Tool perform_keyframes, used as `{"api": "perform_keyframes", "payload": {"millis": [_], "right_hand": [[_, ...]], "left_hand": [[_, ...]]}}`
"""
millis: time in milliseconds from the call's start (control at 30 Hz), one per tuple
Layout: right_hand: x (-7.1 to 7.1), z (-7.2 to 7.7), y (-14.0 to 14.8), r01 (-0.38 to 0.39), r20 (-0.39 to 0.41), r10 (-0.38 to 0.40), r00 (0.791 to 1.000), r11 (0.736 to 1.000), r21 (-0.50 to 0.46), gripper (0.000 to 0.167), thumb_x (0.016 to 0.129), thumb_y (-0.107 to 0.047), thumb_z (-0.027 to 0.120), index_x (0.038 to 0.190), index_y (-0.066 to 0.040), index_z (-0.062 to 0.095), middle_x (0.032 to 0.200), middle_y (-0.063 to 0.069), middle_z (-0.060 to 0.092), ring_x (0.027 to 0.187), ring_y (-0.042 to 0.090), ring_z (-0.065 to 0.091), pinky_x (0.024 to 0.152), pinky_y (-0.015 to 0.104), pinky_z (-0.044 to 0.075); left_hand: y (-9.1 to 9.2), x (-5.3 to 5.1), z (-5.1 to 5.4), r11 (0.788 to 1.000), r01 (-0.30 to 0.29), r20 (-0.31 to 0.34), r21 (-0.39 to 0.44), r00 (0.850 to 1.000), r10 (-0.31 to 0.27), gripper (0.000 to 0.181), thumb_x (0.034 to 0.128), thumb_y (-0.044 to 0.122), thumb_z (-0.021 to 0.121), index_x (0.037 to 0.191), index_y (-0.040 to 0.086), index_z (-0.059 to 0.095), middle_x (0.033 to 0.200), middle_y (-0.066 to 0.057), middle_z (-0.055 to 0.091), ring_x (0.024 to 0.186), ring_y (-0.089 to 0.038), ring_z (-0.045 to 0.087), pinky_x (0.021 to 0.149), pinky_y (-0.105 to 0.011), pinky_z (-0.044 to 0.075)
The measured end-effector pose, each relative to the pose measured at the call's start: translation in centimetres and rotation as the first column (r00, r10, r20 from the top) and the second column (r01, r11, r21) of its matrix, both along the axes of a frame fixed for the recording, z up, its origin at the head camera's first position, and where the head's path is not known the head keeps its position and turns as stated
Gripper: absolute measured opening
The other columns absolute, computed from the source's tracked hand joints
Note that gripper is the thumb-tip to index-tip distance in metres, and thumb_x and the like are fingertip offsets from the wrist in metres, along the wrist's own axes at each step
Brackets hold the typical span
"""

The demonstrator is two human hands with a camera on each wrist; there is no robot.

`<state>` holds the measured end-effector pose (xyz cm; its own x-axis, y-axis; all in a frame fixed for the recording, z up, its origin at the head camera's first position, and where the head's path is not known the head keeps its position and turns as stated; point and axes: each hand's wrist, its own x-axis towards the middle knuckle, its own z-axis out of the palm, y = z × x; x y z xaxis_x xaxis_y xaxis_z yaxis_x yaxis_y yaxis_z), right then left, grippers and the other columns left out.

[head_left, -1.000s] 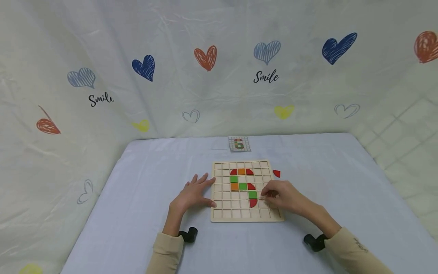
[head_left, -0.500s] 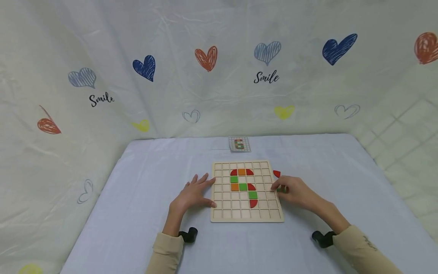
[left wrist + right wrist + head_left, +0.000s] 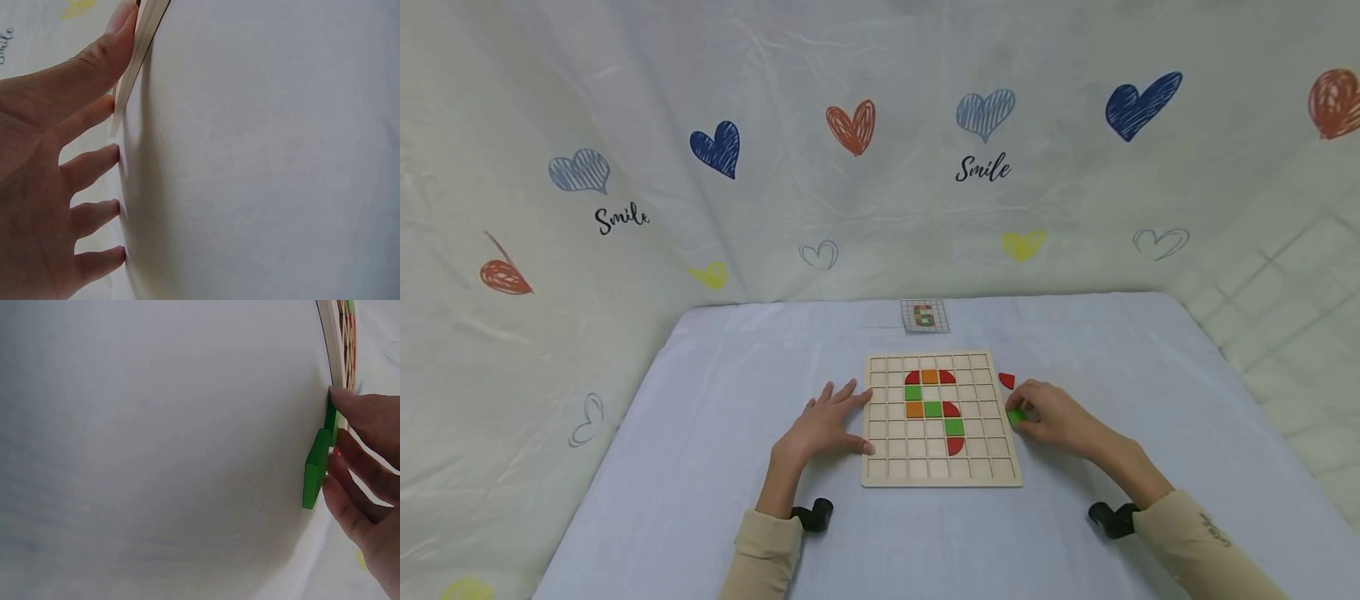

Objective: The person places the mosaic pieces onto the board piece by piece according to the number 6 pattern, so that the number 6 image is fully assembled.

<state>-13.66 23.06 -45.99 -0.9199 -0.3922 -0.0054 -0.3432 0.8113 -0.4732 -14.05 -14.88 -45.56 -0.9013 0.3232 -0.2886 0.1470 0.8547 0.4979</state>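
A wooden grid board (image 3: 897,467) lies flat, with red quarter-round, orange and green square tiles laid in a bent line. My left hand (image 3: 824,425) spreads its fingers at the board's left side. Its thumb (image 3: 103,59) and forefinger touch the edge. Just off the board's right edge, my right hand (image 3: 1054,417) pinches a green tile (image 3: 1017,416) between thumb and fingers. In the right wrist view, that tile (image 3: 331,415) sits at the thumb tip, and a second green tile (image 3: 315,469) is close beside the fingers. A loose red quarter-round tile (image 3: 1007,380) lies beyond this hand.
A small card (image 3: 925,316) printed with a coloured grid pattern lies behind the board near the table's back edge. White cloth covers the table (image 3: 700,467). A pale curtain (image 3: 895,208) with hearts rises behind it.
My right hand has moved from over the board to the right, past its edge, where a green tile now shows at its fingers. The left hand stays in place.
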Motion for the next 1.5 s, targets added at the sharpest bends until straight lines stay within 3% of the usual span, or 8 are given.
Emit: {"api": "perform_keyframes", "payload": {"millis": [433, 667, 1000, 1233, 1367, 1500], "right_hand": [[0.1, 0.3, -0.1, 0.046, 0.064, -0.047, 0.997, 0.999, 0.012, 0.023, 0.082, -0.004, 0.084, 0.103, -0.002, 0.074, 0.092, 0.003, 0.064, 0.083, 0.016, 0.056, 0.072, 0.029, 0.054], [0.2, 0.2, 0.1, 0.059, 0.104, -0.053, 0.993, 0.997, -0.055, 0.017, 0.084, -0.001, 0.081, 0.097, -0.006, 0.071, 0.089, 0.002, 0.064, 0.082, 0.017, 0.053, 0.068, 0.026, 0.049], [0.4, 0.3, 0.6, 0.021, 0.061, -0.016, 0.998, 0.997, -0.076, 0.013, 0.084, -0.004, 0.083, 0.095, -0.008, 0.076, 0.092, -0.001, 0.071, 0.080, 0.014, 0.056, 0.069, 0.024, 0.053], [0.6, 0.3, 1.3, 0.052, 0.048, -0.048, 0.998, 0.994, -0.092, 0.009, 0.086, -0.011, 0.082, 0.094, -0.012, 0.078, 0.092, -0.004, 0.074, 0.083, 0.012, 0.062, 0.074, 0.025, 0.056], [0.6, 0.5, 1.8, 0.110, 0.108, -0.096, 0.990, 0.985, -0.132, 0.007, 0.091, -0.020, 0.079, 0.097, -0.016, 0.080, 0.094, -0.005, 0.075, 0.087, 0.013, 0.063, 0.076, 0.026, 0.056], [0.5, 0.8, 2.1, 0.169, 0.189, -0.136, 0.972, 0.970, -0.174, 0.016, 0.094, -0.028, 0.076, 0.104, -0.016, 0.081, 0.100, -0.003, 0.076, 0.093, 0.015, 0.064, 0.078, 0.027, 0.055]], "left_hand": [[0.1, 0.1, 0.0, 1.000, 0.006, -0.012, 0.000, 1.000, -0.006, 0.091, 0.0788, 0.040, 0.088, 0.158, 0.026, 0.044, 0.171, -0.006, 0.026, 0.159, -0.041, 0.009, 0.127, -0.063, 0.013], [0.2, 0.1, 0.1, 1.000, 0.009, -0.009, -0.003, 1.000, -0.009, 0.091, 0.0789, 0.040, 0.088, 0.158, 0.026, 0.044, 0.171, -0.006, 0.026, 0.159, -0.041, 0.009, 0.127, -0.063, 0.013], [0.2, 0.1, 0.1, 1.000, 0.003, -0.013, -0.007, 1.000, -0.003, 0.092, 0.0781, 0.039, 0.089, 0.157, 0.024, 0.045, 0.170, -0.008, 0.027, 0.159, -0.042, 0.011, 0.126, -0.064, 0.014], [0.1, 0.1, 0.1, 1.000, 0.004, -0.008, -0.011, 1.000, -0.004, 0.092, 0.0789, 0.040, 0.088, 0.158, 0.026, 0.044, 0.171, -0.007, 0.026, 0.159, -0.042, 0.009, 0.127, -0.063, 0.013], [0.1, 0.1, 0.1, 1.000, 0.010, -0.014, -0.014, 1.000, -0.010, 0.092, 0.0789, 0.040, 0.088, 0.158, 0.025, 0.044, 0.171, -0.007, 0.026, 0.159, -0.042, 0.010, 0.126, -0.064, 0.013], [0.1, 0.1, 0.1, 1.000, 0.013, -0.018, -0.011, 1.000, -0.013, 0.091, 0.0789, 0.040, 0.088, 0.158, 0.024, 0.045, 0.170, -0.008, 0.027, 0.159, -0.043, 0.011, 0.126, -0.064, 0.014]]}}
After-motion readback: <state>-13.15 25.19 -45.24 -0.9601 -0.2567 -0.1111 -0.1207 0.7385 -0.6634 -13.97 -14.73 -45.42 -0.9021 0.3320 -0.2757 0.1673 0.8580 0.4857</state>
